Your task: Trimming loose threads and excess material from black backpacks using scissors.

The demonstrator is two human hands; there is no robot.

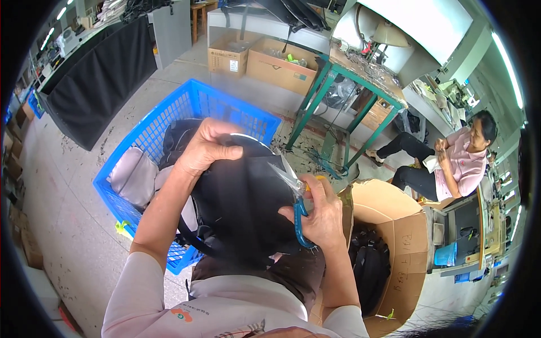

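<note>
My left hand (204, 151) pinches the upper edge of a black fabric bag (239, 197) between thumb and fingers. The bag hangs over my lap, with a pale trim along its top edge; its lower part is blurred. In my right hand (324, 221) is a pair of scissors (301, 228) with a blue handle loop and some yellow by my fingers. Their blades are spread apart and point up and left beside the bag's right edge. Whether they touch the fabric, I cannot tell.
A blue plastic basket (234, 108) with grey and black bags stands ahead to the left. At my right, an open cardboard box (407, 253) holds black bags (369, 270). Beyond are a green-legged table (323, 90), cartons (282, 67) and a seated co-worker (462, 163).
</note>
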